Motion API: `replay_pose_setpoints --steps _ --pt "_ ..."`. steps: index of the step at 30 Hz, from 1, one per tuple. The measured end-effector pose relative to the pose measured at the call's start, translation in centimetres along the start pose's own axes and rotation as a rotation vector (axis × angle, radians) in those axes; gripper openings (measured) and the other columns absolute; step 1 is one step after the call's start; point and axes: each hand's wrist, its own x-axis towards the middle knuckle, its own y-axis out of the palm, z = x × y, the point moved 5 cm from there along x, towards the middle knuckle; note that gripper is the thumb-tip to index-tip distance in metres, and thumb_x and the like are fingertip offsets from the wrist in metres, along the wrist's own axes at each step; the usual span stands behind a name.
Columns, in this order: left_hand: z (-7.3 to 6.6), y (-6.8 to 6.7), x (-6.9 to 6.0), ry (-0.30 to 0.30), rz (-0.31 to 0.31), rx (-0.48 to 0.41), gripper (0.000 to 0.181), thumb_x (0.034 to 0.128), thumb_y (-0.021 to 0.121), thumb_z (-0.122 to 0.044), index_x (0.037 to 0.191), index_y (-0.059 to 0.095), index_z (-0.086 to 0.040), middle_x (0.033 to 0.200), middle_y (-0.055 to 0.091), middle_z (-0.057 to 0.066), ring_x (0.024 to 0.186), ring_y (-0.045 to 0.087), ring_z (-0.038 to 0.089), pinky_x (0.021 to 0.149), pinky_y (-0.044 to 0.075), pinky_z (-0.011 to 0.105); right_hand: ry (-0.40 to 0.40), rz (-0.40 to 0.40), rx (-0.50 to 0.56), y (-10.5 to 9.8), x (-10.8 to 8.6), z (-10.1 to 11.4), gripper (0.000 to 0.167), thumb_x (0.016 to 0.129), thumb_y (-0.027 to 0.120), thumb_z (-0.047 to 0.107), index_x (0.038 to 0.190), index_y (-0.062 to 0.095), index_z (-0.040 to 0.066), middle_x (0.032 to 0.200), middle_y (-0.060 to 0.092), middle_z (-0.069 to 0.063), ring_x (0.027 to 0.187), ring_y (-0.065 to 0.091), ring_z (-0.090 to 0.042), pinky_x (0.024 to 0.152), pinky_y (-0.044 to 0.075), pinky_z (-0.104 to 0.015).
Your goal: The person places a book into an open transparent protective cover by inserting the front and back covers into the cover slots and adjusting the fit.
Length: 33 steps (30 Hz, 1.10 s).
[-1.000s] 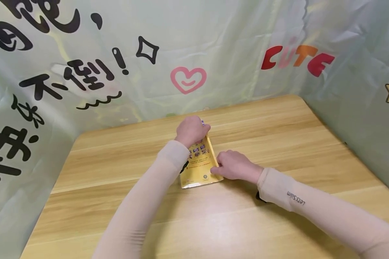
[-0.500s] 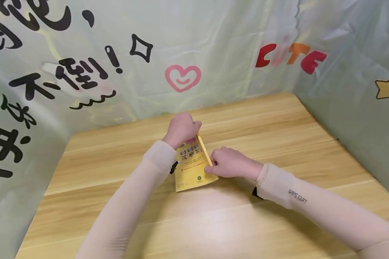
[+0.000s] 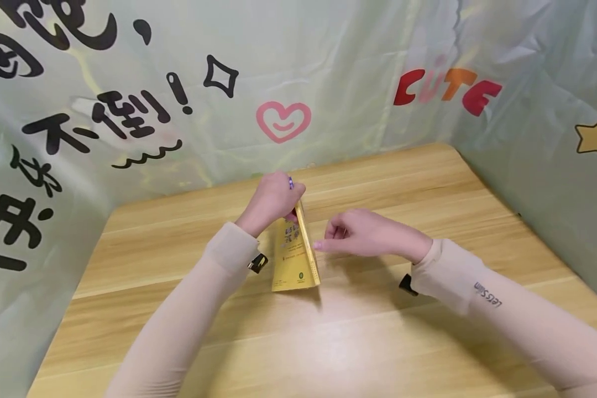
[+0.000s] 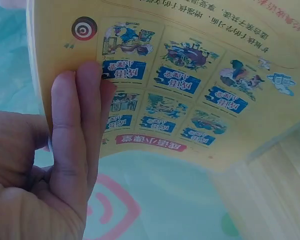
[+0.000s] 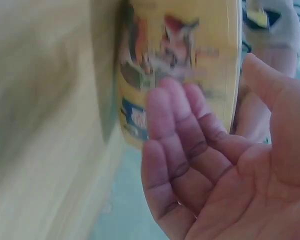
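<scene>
A thin yellow book [image 3: 293, 268] stands tilted on its edge near the middle of the table. My left hand [image 3: 275, 198] grips it at the far end, fingers bent over the printed cover, which carries small pictures and blue labels in the left wrist view [image 4: 162, 90]. To the book's right is my right hand [image 3: 365, 233], its thumb tip close to the spine or edge; whether it touches is unclear. In the right wrist view its loosely bent fingers [image 5: 162, 115] hold nothing and lie in front of the other cover [image 5: 215, 55].
The wood-grain table [image 3: 403, 342] has a light-coloured cloth [image 3: 348, 83] with printed letters, a heart and a star hanging behind it and at both sides. Dark clips or straps [image 3: 257, 263] show at both wrists.
The book has tipped up from lying fairly flat to stand more upright, with its edge now facing up. My right hand has let go of its near right corner and drawn slightly away.
</scene>
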Motion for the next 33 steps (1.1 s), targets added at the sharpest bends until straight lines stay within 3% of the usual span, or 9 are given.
replay_pose_setpoints --steps 2,5,10,14,21,26,33 --pt "0.1 -0.4 -0.4 0.015 0.0 -0.039 0.039 0.1096 0.051 -0.022 0.075 0.062 -0.007 0.064 0.069 0.008 0.072 0.082 0.029 0.057 0.058 0.025 0.021 -0.026 0.0 -1.0 -0.1 -0.4 0.039 0.101 0.072 0.05 0.107 0.077 0.012 0.099 0.078 -0.001 0.092 0.071 -0.015 0.088 0.06 -0.038" --pt "0.1 -0.8 -0.8 0.035 -0.004 -0.082 0.036 0.1096 0.052 -0.022 0.081 0.065 -0.003 0.072 0.071 0.012 0.064 0.08 0.025 0.059 0.064 0.029 0.044 -0.064 -0.005 -2.3 -0.4 -1.1 0.052 0.103 0.07 0.048 0.134 0.069 0.006 0.125 0.077 -0.01 0.117 0.073 -0.028 0.105 0.058 -0.05" --pt "0.1 -1.1 -1.3 0.067 0.007 -0.134 0.033 0.1093 0.049 -0.021 0.093 0.068 0.0 0.088 0.076 0.017 0.059 0.078 0.02 0.06 0.065 0.03 0.066 -0.128 -0.017 -4.0 -0.9 -1.9 0.081 0.106 0.065 0.048 0.168 0.033 0.007 0.161 0.053 -0.023 0.149 0.053 -0.043 0.118 0.047 -0.064" --pt "0.1 -1.3 -1.7 0.101 0.016 -0.192 0.034 0.1106 0.048 -0.023 0.104 0.069 0.002 0.095 0.078 0.018 0.065 0.079 0.022 0.062 0.066 0.031 0.065 -0.173 -0.024 -5.3 -1.0 -2.3 0.086 0.11 0.058 0.049 0.173 0.016 0.009 0.17 0.038 -0.027 0.156 0.041 -0.046 0.122 0.04 -0.067" --pt "0.8 -0.9 -2.3 0.126 0.07 -0.323 0.034 0.1124 0.048 -0.025 0.118 0.071 0.0 0.1 0.081 0.014 0.074 0.081 0.02 0.067 0.067 0.035 0.096 -0.181 0.027 -6.9 -1.2 -3.3 0.082 0.115 0.041 0.053 0.174 0.005 0.01 0.174 0.027 -0.028 0.16 0.032 -0.05 0.126 0.031 -0.07" --pt "2.0 0.0 -2.4 0.18 0.113 -0.51 0.039 0.1143 0.044 -0.025 0.128 0.07 0.002 0.102 0.081 0.019 0.073 0.079 0.021 0.07 0.068 0.04 0.142 -0.208 0.088 -7.7 -1.2 -3.9 0.082 0.114 0.037 0.056 0.174 0.001 0.013 0.173 0.03 -0.028 0.159 0.032 -0.051 0.125 0.033 -0.07" --pt "4.4 1.4 -2.4 0.196 0.195 -0.829 0.039 0.1177 0.039 -0.03 0.124 0.062 0.001 0.099 0.077 0.013 0.074 0.074 0.018 0.066 0.062 0.027 0.158 -0.239 0.109 -8.7 -1.3 -4.1 0.081 0.115 0.031 0.058 0.174 0.001 0.011 0.174 0.027 -0.03 0.16 0.029 -0.053 0.125 0.03 -0.073"
